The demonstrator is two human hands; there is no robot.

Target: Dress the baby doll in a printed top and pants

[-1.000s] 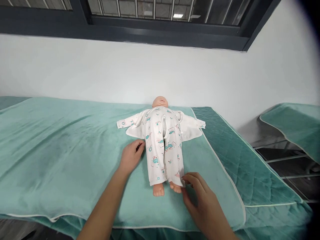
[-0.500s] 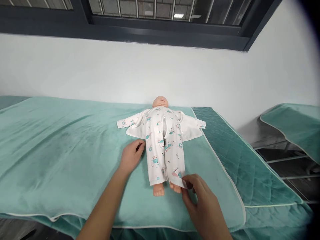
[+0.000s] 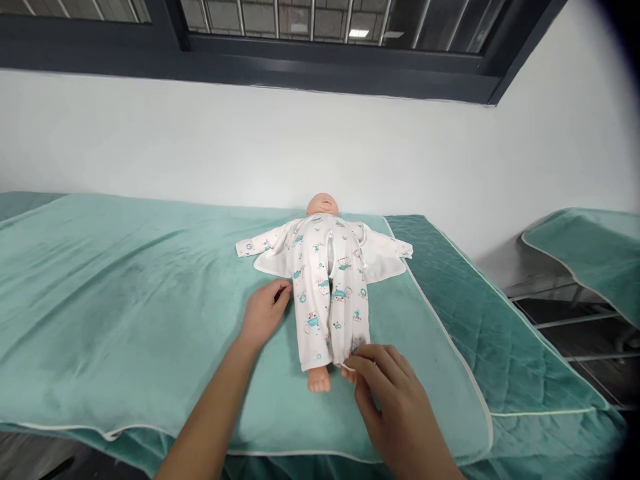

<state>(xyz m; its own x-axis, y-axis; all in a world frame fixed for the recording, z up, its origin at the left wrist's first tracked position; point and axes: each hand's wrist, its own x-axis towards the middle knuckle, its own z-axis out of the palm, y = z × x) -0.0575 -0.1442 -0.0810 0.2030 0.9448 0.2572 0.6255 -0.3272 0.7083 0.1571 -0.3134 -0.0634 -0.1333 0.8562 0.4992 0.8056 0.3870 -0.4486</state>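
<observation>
A baby doll [image 3: 323,204] lies on its back with its head by the wall and its feet toward me. It wears white printed trousers [image 3: 311,307] with a split crotch, and a matching jacket [image 3: 383,259] spread out at both sides. My right hand [image 3: 395,407] is closed at the cuff of the trouser leg on the right, pinching the hem and partly covering that foot. Beside the other leg, at thigh height, my left hand [image 3: 265,312] rests on the blanket with curled fingers. Whether its fingertips hold any cloth is hidden. One bare foot [image 3: 319,379] shows below the left cuff.
A light green blanket [image 3: 125,320] covers the bed over a darker quilted cover [image 3: 480,333]. Behind stands a white wall [image 3: 250,147] below a dark window frame [image 3: 325,70]. At the right are a metal frame [image 3: 580,320] and another green cloth [image 3: 590,247].
My right hand has moved left across the cuff, and that trouser hem has shifted inward with it. My left hand has stayed in place.
</observation>
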